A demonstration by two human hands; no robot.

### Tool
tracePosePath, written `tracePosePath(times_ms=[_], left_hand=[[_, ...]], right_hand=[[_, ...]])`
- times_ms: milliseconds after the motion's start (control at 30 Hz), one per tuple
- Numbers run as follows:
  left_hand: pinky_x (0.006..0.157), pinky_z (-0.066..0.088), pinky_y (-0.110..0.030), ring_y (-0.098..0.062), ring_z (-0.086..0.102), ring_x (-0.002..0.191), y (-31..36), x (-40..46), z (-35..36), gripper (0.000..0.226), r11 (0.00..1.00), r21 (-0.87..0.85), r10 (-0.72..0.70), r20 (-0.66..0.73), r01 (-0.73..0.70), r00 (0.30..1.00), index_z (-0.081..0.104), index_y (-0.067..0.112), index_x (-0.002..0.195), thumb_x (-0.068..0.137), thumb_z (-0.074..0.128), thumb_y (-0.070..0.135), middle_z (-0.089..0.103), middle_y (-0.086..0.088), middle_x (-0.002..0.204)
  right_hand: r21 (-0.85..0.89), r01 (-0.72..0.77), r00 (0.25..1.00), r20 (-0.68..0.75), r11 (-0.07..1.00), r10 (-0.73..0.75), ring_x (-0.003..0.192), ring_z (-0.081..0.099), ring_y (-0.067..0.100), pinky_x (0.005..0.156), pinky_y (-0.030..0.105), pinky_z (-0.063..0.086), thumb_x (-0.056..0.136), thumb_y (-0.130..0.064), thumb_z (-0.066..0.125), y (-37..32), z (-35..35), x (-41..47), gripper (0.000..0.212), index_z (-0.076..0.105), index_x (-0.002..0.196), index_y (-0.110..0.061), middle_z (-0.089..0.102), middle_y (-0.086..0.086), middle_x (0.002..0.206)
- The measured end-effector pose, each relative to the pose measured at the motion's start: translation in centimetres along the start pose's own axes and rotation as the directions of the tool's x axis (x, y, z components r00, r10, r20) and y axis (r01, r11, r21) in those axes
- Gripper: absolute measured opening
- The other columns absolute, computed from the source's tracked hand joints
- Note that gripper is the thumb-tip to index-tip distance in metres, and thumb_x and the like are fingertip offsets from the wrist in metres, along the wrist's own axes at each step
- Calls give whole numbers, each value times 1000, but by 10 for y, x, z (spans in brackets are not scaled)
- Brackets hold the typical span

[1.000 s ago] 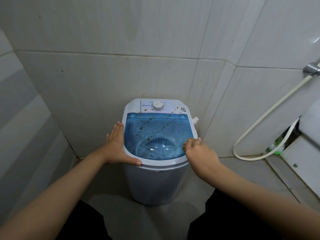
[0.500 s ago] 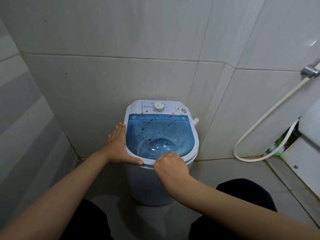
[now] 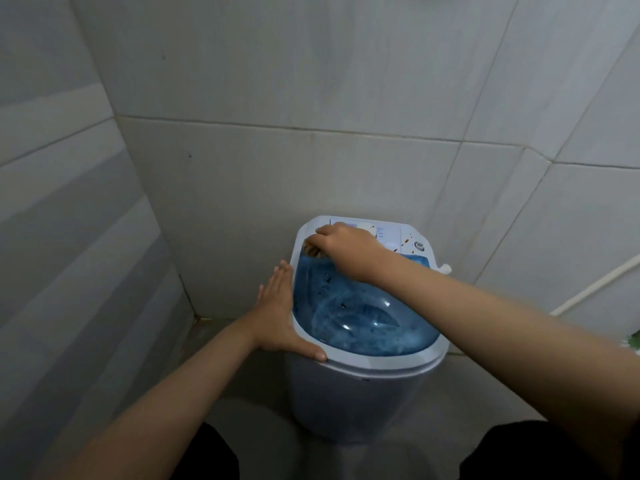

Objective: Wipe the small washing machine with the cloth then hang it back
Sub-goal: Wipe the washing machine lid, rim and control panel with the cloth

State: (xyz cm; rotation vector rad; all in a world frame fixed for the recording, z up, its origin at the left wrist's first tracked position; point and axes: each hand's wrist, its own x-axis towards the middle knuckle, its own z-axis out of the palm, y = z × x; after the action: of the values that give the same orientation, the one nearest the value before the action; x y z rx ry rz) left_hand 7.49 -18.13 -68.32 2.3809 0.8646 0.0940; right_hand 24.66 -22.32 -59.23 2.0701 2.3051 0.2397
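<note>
The small washing machine [image 3: 363, 403] is white with a translucent blue lid [image 3: 367, 323] and stands on the floor against the tiled wall. My left hand [image 3: 280, 313] lies flat against its left side, thumb on the front rim. My right hand [image 3: 346, 247] reaches over the lid to its back left corner, beside the control panel [image 3: 391, 237]. The fingers are closed on a small brownish cloth [image 3: 311, 251], most of which the hand hides. Wet streaks show on the lid, and brown specks remain on the panel's right part.
Tiled walls close in behind and on the left, forming a corner beside the machine. A white hose [image 3: 595, 285] runs along the right wall. A white nub [image 3: 445, 268] sticks out of the machine's right side. My dark-clad knees are at the bottom.
My right hand has swept from the lid's front right edge across the front to the back left corner. The brown specks on the lid are gone, streaks remain. The left hand has stayed put.
</note>
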Motion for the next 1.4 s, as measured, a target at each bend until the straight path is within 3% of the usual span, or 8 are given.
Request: tracePosePath(times_ms=[167,333,567,900,1100,1200,1300,1400], left_hand=[[113,-17,-39,-14,-34,137,-1,-1,1,158,1000,-7,-17,1,17,1000,-33,18,142,44,80,70,-38,0,151],[115,-14,-41,-15,-31,139,-2,0,1,160,1000,-11,-18,-9,18,1000,-29,18,144,38,77,74,-33,-3,154],[114,-15,-38,-15,-29,139,-1,-1,0,169,999,-34,-25,8,25,1000,-29,12,143,23,62,88,-32,-6,154],[109,-19,-36,-14,-34,136,1,-3,-1,163,1000,-21,-19,27,20,999,-32,14,142,33,70,81,-35,-4,153],[109,-18,-38,-16,-32,138,5,-5,-3,166,999,-4,-45,34,45,998,-31,14,143,28,67,85,-34,-4,153],[110,-17,-39,-16,-31,139,6,-6,-4,162,998,34,-61,29,60,998,-29,13,143,36,74,78,-32,-5,154],[110,-16,-42,-20,-30,140,10,-5,-9,166,989,113,-102,68,94,992,-29,12,144,30,68,85,-33,-7,154],[112,-17,-46,-24,-33,139,17,-1,-18,169,962,245,-151,116,119,982,-31,10,142,25,59,91,-36,-10,152]], right_hand=[[-95,95,991,101,991,-86,116,49,31,79,43,52,92,3,42,-6,25,20,39,51,127,-12,53,11,125],[-111,225,974,45,968,-221,115,51,32,83,49,53,92,-1,43,-18,37,9,35,54,125,-9,55,12,123],[19,362,932,-6,932,-362,117,53,32,103,43,43,85,4,52,-29,41,-21,38,59,121,-4,60,12,126],[260,335,915,140,906,-379,101,58,26,83,40,52,70,5,61,-30,27,-46,36,66,102,-13,68,7,100],[220,351,876,265,910,-403,95,61,23,78,43,53,71,-1,60,-24,17,-60,37,64,100,-23,68,0,98],[192,339,865,321,921,-385,100,60,22,75,34,51,74,0,55,-19,5,-74,38,63,105,-23,67,-1,104],[163,332,848,380,929,-370,100,59,23,70,30,45,76,0,54,-16,-12,-85,38,62,106,-22,65,0,108],[152,269,882,358,951,-307,93,61,20,72,35,51,75,2,51,-6,-29,-86,40,61,102,-27,67,-4,102]])
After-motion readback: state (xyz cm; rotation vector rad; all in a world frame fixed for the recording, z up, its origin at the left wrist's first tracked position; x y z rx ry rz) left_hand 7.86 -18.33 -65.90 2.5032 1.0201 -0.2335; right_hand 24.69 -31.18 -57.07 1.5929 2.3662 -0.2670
